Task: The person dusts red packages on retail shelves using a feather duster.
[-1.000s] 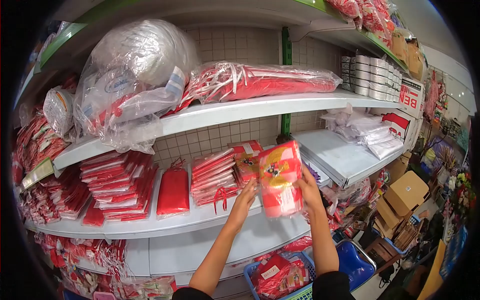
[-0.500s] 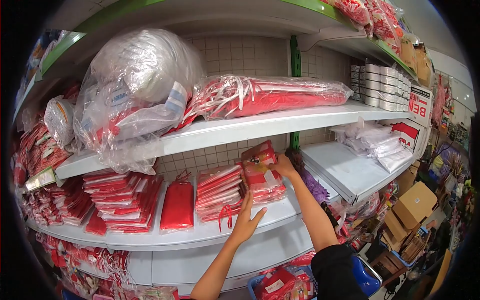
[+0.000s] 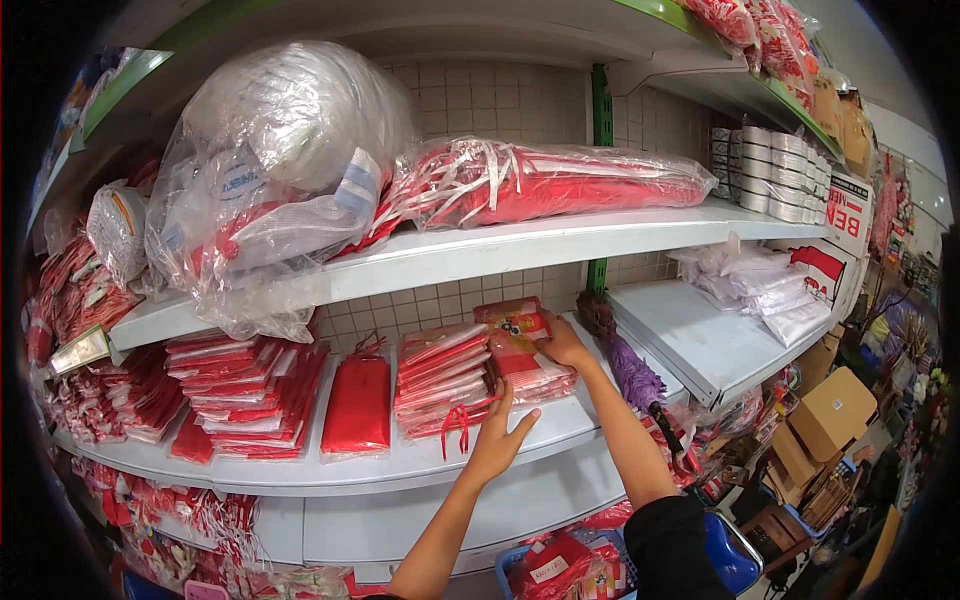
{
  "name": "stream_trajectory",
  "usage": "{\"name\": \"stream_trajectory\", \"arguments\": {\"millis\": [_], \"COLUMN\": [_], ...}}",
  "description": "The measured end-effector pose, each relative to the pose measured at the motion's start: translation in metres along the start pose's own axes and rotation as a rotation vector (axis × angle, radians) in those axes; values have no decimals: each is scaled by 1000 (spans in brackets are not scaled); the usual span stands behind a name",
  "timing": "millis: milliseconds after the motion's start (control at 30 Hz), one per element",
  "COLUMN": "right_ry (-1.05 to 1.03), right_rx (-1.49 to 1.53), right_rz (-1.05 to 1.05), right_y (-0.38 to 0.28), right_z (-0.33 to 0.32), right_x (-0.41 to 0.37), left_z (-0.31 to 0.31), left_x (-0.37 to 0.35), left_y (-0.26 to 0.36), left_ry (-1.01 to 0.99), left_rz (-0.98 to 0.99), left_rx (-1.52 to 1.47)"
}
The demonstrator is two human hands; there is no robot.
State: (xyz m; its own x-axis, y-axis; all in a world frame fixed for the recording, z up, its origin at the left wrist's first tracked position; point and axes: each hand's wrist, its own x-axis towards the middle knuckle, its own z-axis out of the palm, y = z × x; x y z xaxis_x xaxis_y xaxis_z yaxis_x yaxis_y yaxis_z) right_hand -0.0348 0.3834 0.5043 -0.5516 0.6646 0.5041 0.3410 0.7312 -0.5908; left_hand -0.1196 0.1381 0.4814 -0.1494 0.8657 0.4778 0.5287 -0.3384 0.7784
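My right hand (image 3: 566, 343) grips the right edge of a red plastic-wrapped packet (image 3: 512, 318) with a printed picture, at the top of a stack of packets (image 3: 540, 378). My left hand (image 3: 495, 440) is open, thumb apart, with its fingertips against the front left corner of that stack. Just left of it stands a taller, leaning stack of red and white packets (image 3: 440, 375). A red ribbon (image 3: 460, 425) hangs from its front.
A single red packet (image 3: 357, 405) and a big pile of folded red packets (image 3: 240, 395) lie farther left on the shelf (image 3: 420, 475). Above is another shelf (image 3: 520, 262) with bagged goods. A purple feathery duster (image 3: 637, 375) is right of my right arm.
The printed packet has come down from a raised tilt to lie flatter on the stack, my right hand lowering with it. My left hand stays by the stack's front.
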Motion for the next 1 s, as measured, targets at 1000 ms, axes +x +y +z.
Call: {"name": "stream_trajectory", "arguments": {"millis": [1000], "right_ry": [411], "right_rx": [-336], "right_rz": [178], "right_y": [-93], "right_z": [43], "right_x": [-355], "left_z": [54], "left_x": [-139], "left_y": [-8], "left_ry": [-6], "left_rz": [304], "left_rx": [79]}}
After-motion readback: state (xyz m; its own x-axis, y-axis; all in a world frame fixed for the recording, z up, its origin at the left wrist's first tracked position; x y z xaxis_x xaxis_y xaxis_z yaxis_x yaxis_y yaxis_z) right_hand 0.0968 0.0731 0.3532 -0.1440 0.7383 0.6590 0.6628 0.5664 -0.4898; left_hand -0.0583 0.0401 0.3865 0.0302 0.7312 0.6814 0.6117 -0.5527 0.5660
